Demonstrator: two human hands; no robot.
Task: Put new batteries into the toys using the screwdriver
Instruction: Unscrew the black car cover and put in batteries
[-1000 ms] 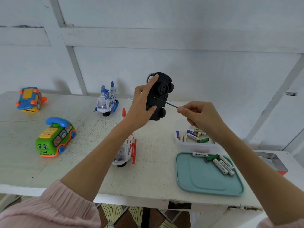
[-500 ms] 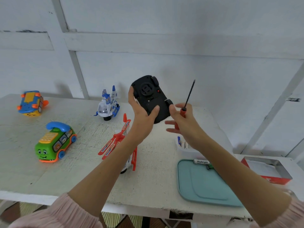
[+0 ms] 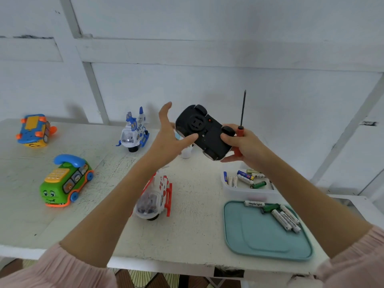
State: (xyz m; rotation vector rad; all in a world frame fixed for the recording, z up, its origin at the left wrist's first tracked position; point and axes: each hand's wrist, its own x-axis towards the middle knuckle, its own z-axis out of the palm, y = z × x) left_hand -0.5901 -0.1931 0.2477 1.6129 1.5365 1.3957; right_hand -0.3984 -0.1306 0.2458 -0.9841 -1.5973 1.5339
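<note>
Left hand (image 3: 168,140): centre frame, fingers spread and straight, thumb tip touching left edge of black toy, rest of fingers apart from it.
Right hand (image 3: 244,145): right of centre, fingers curled round right end of black toy and round screwdriver handle.
Black toy (image 3: 204,132): centre, held above table, underside toward camera, wheels visible, round grille in upper part, small red dot near it.
Screwdriver (image 3: 241,119): red handle in right hand, black shaft upright, tip toward upper frame.
Clear bin (image 3: 245,191): right of centre, on table, mixed batteries (image 3: 246,178) inside.
Teal tray (image 3: 266,238): lower right, white and green batteries in its upper right corner, one labelled Heybright.
Red-white helicopter (image 3: 154,199): centre, on table, partly behind left forearm.
Blue-white helicopter (image 3: 134,132): above centre left, upright on table.
Green phone bus (image 3: 65,181): left, on table, blue handset on top.
Blue-orange toy (image 3: 34,129): upper left, tipped on its side.
Table (image 3: 187,235): white, worn surface.
Sleeves: pink, bottom corners.
</note>
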